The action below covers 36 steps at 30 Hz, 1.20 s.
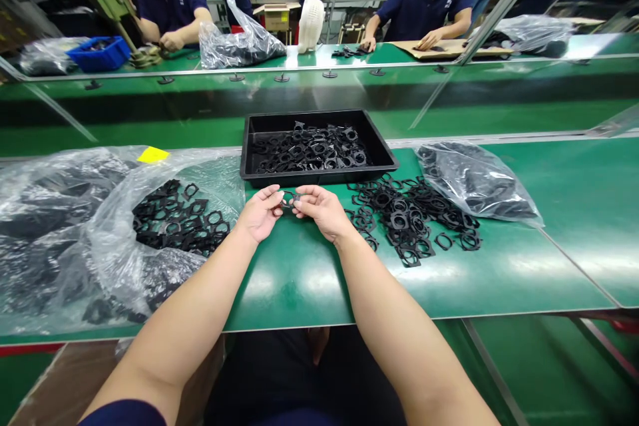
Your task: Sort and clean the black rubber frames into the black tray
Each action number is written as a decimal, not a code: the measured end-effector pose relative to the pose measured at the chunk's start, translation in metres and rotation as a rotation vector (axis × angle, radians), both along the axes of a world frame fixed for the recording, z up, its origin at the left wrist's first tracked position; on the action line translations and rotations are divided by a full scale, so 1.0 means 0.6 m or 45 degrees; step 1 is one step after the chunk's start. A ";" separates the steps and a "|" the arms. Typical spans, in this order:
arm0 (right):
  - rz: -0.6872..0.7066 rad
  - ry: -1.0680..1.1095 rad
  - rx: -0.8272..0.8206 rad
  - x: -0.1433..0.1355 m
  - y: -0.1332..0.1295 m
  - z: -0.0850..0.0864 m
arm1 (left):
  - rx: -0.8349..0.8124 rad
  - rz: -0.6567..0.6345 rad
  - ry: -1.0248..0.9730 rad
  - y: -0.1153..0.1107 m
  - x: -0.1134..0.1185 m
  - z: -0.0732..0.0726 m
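Between my two hands is a small black plastic ring part [288, 199], held just in front of the tray's near edge. My left hand [260, 213] pinches it at one side, and my right hand [322, 212] pinches the opposite side. Behind them stands a black tray [254, 180] with many small black parts [319, 150] inside. To the right of my right hand, loose black ring parts [399, 219] lie heaped on the green table [294, 286]. Left of my left hand, more black ring parts [184, 219] lie on an opened clear plastic bag [120, 213].
A filled clear bag [474, 180] lies at the right, with a yellow label [153, 154] on the left bag. Beyond the metal rail, co-workers [172, 0] sit at a far green bench with a blue bin [102, 56], a plastic bag [239, 43] and a white fan [310, 23].
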State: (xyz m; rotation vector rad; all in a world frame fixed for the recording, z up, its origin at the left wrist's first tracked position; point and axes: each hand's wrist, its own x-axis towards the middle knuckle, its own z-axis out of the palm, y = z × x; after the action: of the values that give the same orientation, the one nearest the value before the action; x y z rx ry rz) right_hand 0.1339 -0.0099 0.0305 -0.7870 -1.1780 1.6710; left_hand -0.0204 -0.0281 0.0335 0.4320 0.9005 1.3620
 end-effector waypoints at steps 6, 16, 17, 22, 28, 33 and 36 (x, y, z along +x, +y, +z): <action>0.079 0.045 -0.138 -0.003 0.003 0.001 | 0.167 0.072 0.317 -0.003 0.001 -0.001; -0.137 -0.203 -0.029 -0.005 -0.001 0.004 | 0.072 -0.290 0.230 -0.013 0.006 0.004; -0.151 -0.210 -0.004 -0.006 -0.001 0.003 | 0.073 -0.316 0.204 -0.013 0.006 0.004; -0.371 -0.311 0.299 -0.005 0.000 -0.002 | 0.078 -0.310 0.115 -0.013 0.007 0.003; -0.499 -0.556 0.904 0.006 -0.005 0.000 | 0.127 -0.331 0.115 -0.016 0.007 0.005; -0.472 -0.612 1.029 0.007 -0.010 0.003 | 0.142 -0.316 0.092 -0.019 0.011 0.006; -0.481 -0.621 1.044 0.007 -0.012 0.007 | 0.130 -0.298 0.080 -0.020 0.013 0.006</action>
State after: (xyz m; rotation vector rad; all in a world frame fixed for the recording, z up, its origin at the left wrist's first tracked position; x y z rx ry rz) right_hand 0.1379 -0.0172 0.0346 -0.8181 -1.7427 0.5866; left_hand -0.0124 -0.0402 0.0370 0.6416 0.8061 1.1880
